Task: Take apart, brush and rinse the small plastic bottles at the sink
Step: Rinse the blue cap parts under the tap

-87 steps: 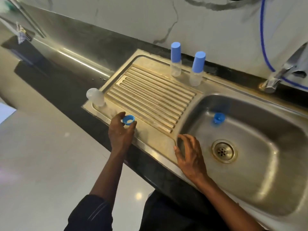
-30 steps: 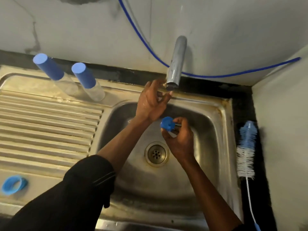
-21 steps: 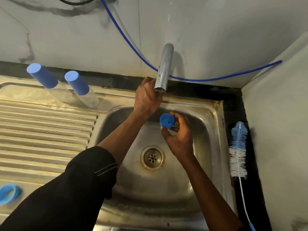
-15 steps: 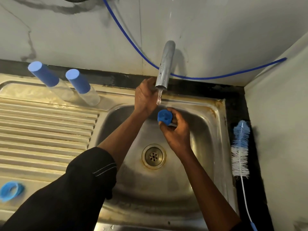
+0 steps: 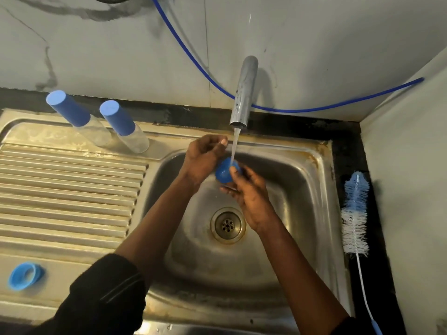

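Centre frame: the right hand [image 5: 250, 193] has its grip pinched on the small blue plastic cap [image 5: 225, 174] under the thin water stream [image 5: 234, 147]; of the left hand [image 5: 202, 158], curled just beside it, we cannot tell the grip; we judge that turning the cap's hollow into the flow rinses best.

My steel drainboard [image 5: 72, 197] carries two blue-capped bottles [image 5: 79, 122] at its far edge and a blue ring [image 5: 25, 275] near left; the bottle brush [image 5: 355, 213] lies on the black counter [image 5: 377, 274] at right.
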